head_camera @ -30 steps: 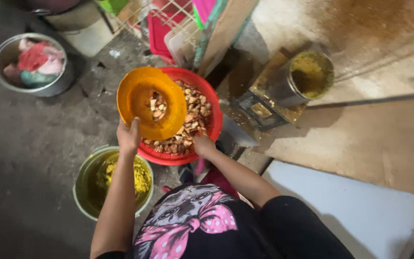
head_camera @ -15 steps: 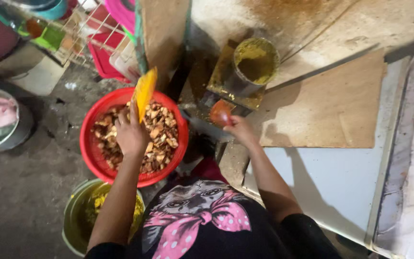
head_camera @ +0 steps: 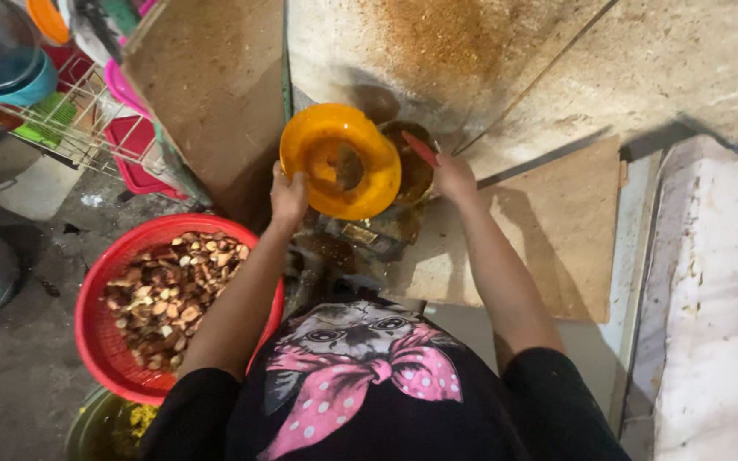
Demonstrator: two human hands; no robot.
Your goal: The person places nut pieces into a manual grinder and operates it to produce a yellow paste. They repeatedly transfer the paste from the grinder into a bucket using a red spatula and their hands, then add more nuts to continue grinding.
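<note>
Now my left hand [head_camera: 288,195] holds the orange bowl [head_camera: 340,160] by its lower left edge, with the fingers closed around the rim. It is round, made of shiny orange plastic, and it is tilted so that its inside faces up to me. Inside it I see a small brown heap in the middle and some wet brown smears on the wall. It is raised in front of the metal container [head_camera: 412,171], and it covers the left part of that container. My right hand [head_camera: 453,177] is at the right rim of the metal container and is closed around a thin red tool [head_camera: 418,148]; which kind of tool it is, I cannot tell. The container looks dark and brownish inside. Lower to my left stands the red basket [head_camera: 96,282] full of brown and pale pieces, well apart from the bowl. Under it, a green bowl [head_camera: 96,427] with yellow stuff shows a little. Behind, on the left, a wire rack [head_camera: 79,137] carries coloured plastic dishes.
</note>
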